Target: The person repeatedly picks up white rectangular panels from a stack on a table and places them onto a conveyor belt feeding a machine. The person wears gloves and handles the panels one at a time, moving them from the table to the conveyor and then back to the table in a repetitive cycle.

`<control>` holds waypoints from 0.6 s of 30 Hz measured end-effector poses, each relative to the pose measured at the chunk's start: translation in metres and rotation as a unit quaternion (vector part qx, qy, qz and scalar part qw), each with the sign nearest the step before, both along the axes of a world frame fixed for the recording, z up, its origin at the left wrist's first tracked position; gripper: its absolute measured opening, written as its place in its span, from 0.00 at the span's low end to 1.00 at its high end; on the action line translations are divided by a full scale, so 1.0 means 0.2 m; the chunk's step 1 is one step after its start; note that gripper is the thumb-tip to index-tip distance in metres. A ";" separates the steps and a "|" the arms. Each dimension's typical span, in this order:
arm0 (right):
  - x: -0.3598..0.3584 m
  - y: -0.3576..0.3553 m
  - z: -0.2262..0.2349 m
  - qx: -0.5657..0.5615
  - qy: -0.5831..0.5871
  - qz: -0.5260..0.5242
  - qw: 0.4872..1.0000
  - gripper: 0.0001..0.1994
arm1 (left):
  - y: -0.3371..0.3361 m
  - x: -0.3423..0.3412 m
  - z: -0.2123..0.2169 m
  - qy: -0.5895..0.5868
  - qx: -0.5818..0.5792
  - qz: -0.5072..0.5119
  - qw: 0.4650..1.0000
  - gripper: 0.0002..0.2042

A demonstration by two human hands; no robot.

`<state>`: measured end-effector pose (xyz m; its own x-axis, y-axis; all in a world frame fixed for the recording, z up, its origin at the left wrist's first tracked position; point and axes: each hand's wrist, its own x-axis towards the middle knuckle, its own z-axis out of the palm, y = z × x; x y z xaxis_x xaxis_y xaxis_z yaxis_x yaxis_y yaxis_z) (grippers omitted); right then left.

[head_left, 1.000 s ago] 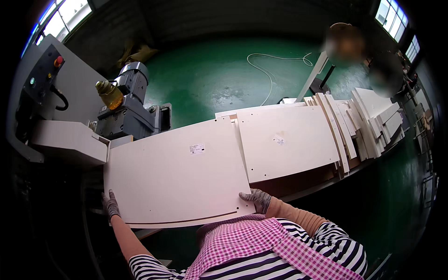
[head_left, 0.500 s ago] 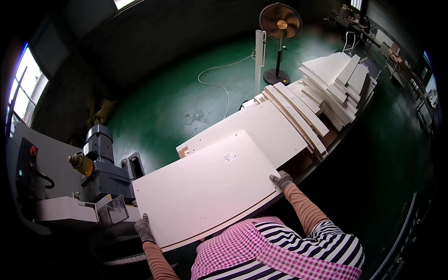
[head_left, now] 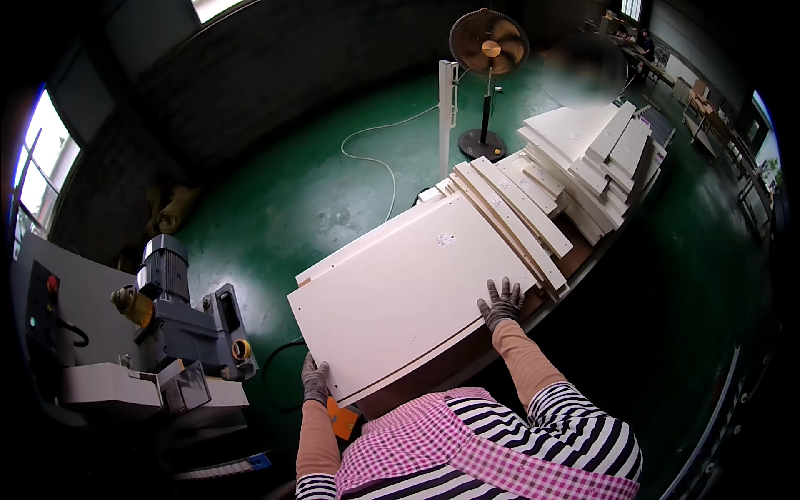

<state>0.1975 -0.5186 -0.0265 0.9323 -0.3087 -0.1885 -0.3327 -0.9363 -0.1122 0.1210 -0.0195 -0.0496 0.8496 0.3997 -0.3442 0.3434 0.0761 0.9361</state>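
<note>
A large white rectangular panel (head_left: 392,300), with a small label and a groove along its near edge, lies over another white panel on the stack. My left hand (head_left: 315,380), in a grey glove, holds the panel's near left corner, its thumb on the face and its other fingers along the left edge. My right hand (head_left: 502,305), gloved too, rests on the near right corner with fingers spread flat on the top face. Just past that right end lie several narrow white boards (head_left: 508,218).
More white boards (head_left: 575,137) are piled at the far right. A standing fan (head_left: 489,50) and a white post (head_left: 447,117) stand beyond the stack. To the left is a machine with a grey motor (head_left: 167,267). An orange object (head_left: 342,418) shows beside my left forearm.
The panel has moved right and away from the machine, now covering most of the panel beneath. My left hand travelled with it; my right hand's fingers have spread onto its face.
</note>
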 end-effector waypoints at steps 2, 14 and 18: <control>0.08 -0.05 0.03 0.002 0.007 -0.012 1.000 0.34 | -0.06 0.03 0.03 -0.006 -0.011 -0.031 0.999 0.29; 0.26 -0.12 0.08 -0.012 0.039 -0.017 0.999 0.34 | -0.12 0.27 -0.06 0.030 0.103 -0.056 0.993 0.30; 0.30 -0.11 0.08 -0.033 0.068 -0.024 0.997 0.34 | -0.15 0.32 -0.06 0.070 0.153 -0.016 0.986 0.31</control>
